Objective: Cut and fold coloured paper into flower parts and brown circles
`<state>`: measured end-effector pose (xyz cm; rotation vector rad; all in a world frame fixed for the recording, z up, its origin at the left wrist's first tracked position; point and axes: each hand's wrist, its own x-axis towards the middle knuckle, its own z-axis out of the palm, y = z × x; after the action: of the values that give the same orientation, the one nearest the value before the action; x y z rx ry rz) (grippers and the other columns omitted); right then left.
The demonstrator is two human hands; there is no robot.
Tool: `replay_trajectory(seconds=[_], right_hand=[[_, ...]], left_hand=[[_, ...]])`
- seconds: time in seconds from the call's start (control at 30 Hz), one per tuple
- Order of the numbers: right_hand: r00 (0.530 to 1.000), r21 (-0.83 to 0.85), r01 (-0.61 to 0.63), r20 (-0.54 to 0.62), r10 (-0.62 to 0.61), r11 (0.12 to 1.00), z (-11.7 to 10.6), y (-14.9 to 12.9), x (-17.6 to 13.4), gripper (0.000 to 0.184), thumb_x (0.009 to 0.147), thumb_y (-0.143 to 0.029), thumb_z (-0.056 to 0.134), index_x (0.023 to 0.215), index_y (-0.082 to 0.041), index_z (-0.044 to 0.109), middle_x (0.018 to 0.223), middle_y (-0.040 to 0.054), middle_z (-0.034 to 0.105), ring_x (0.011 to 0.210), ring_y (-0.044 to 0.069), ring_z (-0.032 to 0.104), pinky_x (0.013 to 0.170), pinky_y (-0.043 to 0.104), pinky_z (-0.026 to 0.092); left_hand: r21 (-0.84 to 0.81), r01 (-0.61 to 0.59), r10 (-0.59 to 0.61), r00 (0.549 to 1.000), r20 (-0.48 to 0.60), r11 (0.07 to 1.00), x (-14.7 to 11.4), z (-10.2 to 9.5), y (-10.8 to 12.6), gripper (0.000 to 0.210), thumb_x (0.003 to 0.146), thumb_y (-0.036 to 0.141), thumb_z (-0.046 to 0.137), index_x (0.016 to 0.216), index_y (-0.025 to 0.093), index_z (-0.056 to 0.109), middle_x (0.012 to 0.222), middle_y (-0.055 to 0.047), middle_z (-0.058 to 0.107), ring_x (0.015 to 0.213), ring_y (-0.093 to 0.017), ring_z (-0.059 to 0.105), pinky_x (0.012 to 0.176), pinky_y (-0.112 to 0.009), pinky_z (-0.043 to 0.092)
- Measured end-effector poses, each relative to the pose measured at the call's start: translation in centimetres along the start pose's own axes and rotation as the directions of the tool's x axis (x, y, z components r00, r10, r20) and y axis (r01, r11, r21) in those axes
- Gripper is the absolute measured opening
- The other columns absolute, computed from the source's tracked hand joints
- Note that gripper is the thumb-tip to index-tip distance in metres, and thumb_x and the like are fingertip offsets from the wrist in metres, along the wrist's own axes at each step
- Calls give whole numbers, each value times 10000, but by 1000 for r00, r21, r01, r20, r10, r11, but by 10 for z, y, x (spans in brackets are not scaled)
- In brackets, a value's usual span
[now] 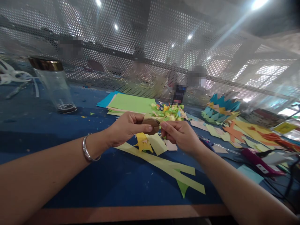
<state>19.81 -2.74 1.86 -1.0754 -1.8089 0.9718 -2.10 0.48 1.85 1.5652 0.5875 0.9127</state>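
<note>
Pinched between thumb and fingers of my left hand [131, 128] is a curled pale paper strip [153, 121], its inner side in brownish shadow. My right hand [175, 134] is closed at the right edge of the same strip, thumb against the forefinger. The two hands nearly meet above the blue table [98, 181]. Below them lie long pale-yellow paper strips [164, 164], a yellow paper piece [144, 142] and a green paper scrap [182, 186]. Just behind the hands is a heap of small green and yellow folded paper pieces [172, 112].
Green and blue paper sheets [131, 103] are stacked at the back. A glass bottle [56, 87] stands left, near white scissors [14, 75]. To the right are a zigzag paper crown [220, 107], a glue gun [207, 143] and a purple power strip [261, 162] with cables. A perforated screen [117, 72] borders the table.
</note>
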Motion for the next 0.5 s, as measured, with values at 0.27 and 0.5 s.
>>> replay_trajectory(seconds=[0.27, 0.5], right_hand=[[999, 21, -32, -19, 33, 999, 3, -1, 0, 491, 921, -584, 551, 647, -177, 580, 436, -85, 322, 399, 59, 253, 407, 228, 219], [998, 42, -52, -21, 53, 998, 6, 0, 0, 495, 915, -586, 557, 628, -183, 554, 428, -91, 293, 389, 56, 230, 397, 223, 200]], left_hand=[[50, -12, 12, 1000, 5, 999, 1, -2, 3, 174, 780, 241, 740, 939, 200, 795, 932, -64, 767, 873, -186, 678, 882, -336, 507], [85, 15, -15, 1000, 4, 996, 2, -2, 2, 174, 762, 252, 745, 913, 183, 795, 909, -71, 771, 847, -195, 680, 857, -341, 512]])
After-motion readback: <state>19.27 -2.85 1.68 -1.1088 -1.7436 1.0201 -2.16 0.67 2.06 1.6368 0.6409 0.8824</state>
